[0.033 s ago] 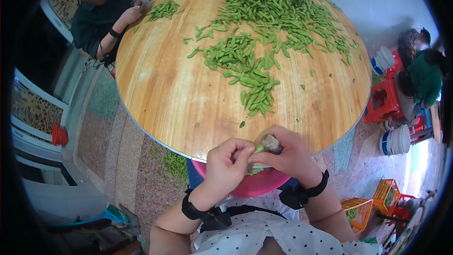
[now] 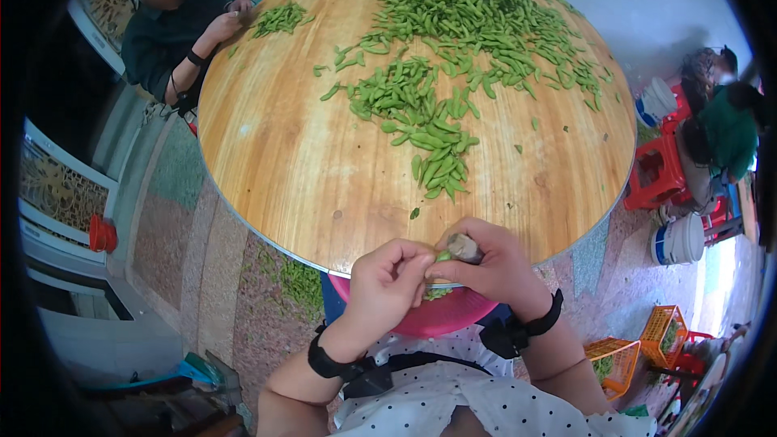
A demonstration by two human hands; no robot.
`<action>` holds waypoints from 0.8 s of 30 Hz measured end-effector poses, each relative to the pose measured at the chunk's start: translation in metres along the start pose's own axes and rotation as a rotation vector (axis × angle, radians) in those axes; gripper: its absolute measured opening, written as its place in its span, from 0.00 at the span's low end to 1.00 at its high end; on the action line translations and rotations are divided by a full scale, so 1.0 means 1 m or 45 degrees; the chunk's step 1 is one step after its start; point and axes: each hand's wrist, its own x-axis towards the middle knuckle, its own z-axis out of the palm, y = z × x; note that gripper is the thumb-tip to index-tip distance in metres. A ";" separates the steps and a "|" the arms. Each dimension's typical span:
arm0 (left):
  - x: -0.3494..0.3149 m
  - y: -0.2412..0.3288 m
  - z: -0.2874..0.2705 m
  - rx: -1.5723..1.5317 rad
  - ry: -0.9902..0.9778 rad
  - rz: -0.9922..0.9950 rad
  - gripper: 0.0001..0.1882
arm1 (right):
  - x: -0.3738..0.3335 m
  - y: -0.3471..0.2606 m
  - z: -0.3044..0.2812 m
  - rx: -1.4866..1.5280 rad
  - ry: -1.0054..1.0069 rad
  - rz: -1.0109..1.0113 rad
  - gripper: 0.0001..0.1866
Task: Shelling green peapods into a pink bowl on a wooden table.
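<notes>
Just over the near edge of the round wooden table (image 2: 307,202), my two hands meet. A green bean pod (image 2: 443,256) is pinched between them, mostly covered by fingers. My left hand (image 2: 390,277) closes thumb and fingertips on its left end. My right hand (image 2: 494,257) is curled round the other end, with a greyish-brown wrapped or capped piece (image 2: 464,248) at its fingers; what exactly it is, I cannot tell. Directly below, a pink basin (image 2: 445,322) sits at my lap, with some light green beans (image 2: 438,294) visible in it. Loose pods (image 2: 441,158) trail toward me on the table.
A large heap of pods (image 2: 477,16) covers the far side. At the left, a co-worker (image 2: 174,40) handles a small pod pile (image 2: 281,19). Red stools (image 2: 657,174), a white bucket (image 2: 678,240) and orange crates (image 2: 615,366) stand right. Green scraps (image 2: 295,283) litter the floor.
</notes>
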 end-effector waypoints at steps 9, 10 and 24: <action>-0.024 0.006 -0.007 -0.052 0.035 -0.129 0.06 | 0.000 0.000 0.009 0.297 -0.287 0.181 0.09; -0.026 0.008 -0.009 -0.055 0.038 -0.156 0.06 | 0.000 -0.001 0.008 0.376 -0.331 0.279 0.09; -0.016 0.033 -0.072 0.564 0.492 0.041 0.08 | -0.029 0.020 0.023 -0.114 -0.310 -0.307 0.07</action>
